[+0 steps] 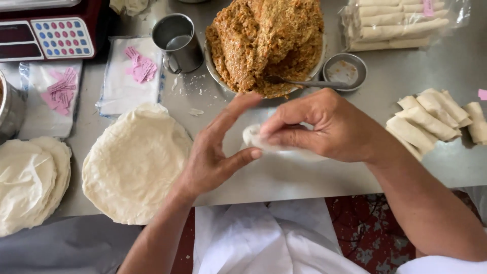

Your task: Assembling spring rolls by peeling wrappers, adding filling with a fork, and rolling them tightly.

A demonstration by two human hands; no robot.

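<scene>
My right hand (324, 127) is curled over a pale rolled wrapper (253, 137) on the steel table, fingers pinching its left end. My left hand (215, 152) is beside it, thumb touching the roll's end, fingers spread upward. Just beyond my hands stands a metal bowl (215, 71) heaped with brown crumbly filling (264, 40), a spoon (304, 82) resting at its front. A stack of round thin wrappers (134, 162) lies left of my left hand.
Finished rolls (431, 122) lie at right; a bag of rolls (395, 25) sits behind. A small metal dish (345, 71), a steel cup (177, 43), a scale (50, 30), plastic bags with pink slips (129, 76) and another wrapper stack (30, 182) are around.
</scene>
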